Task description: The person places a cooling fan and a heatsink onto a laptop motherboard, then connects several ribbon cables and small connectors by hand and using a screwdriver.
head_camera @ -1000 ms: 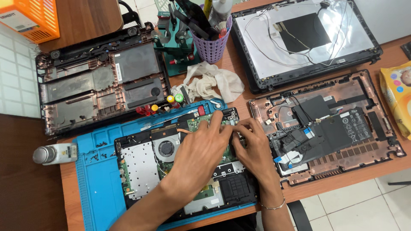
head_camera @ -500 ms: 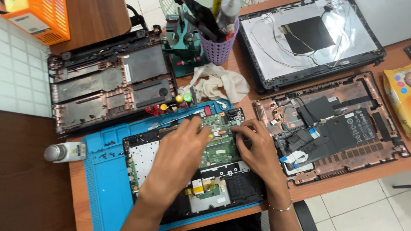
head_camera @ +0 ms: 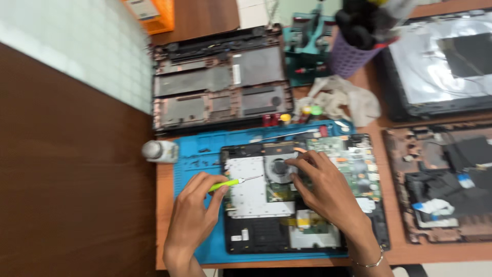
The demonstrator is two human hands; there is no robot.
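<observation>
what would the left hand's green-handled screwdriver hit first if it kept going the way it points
Probably the round black cooling fan: the left hand aims the green-handled screwdriver rightward over the silver metal plate. Its height is unclear.

orange box (head_camera: 149, 14) top left, white label (head_camera: 143, 8)

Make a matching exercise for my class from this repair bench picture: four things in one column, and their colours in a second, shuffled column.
Things:
1. Work mat
2. Tool cup
3. Screwdriver handle in the left hand
4. Crate at the top edge

Colours:
A. orange
B. yellow-green
C. blue
D. purple

Pairs: 1-C, 2-D, 3-B, 4-A
</observation>
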